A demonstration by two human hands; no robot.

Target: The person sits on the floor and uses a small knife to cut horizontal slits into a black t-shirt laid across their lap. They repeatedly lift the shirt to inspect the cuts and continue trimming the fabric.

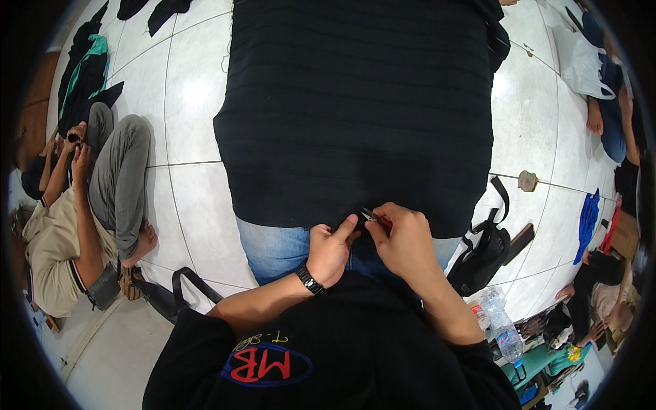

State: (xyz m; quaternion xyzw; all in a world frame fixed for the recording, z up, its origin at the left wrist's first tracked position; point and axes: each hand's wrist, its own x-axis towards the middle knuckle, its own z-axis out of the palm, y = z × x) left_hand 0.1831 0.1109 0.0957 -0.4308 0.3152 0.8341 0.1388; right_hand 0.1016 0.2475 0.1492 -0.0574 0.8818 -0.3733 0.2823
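Hands (328, 254) at edge of black cloth (362, 116)

The black shirt (383, 342) bears red lettering (264, 365) inside a blue oval (311, 369), yellow script (263, 339) beside it.

- Head view: wide fisheye, left one of a side-by-side pair worn on the person's head.
- Facing: steeply downward, past the black shirt (383, 342); upright, unmirrored.
- Range: close above left hand (328, 251) and right hand (404, 239), both just below centre; tiled floor (198, 102) spreading farther off.
- Margin: dark rounded rim, straight edges bending toward it.
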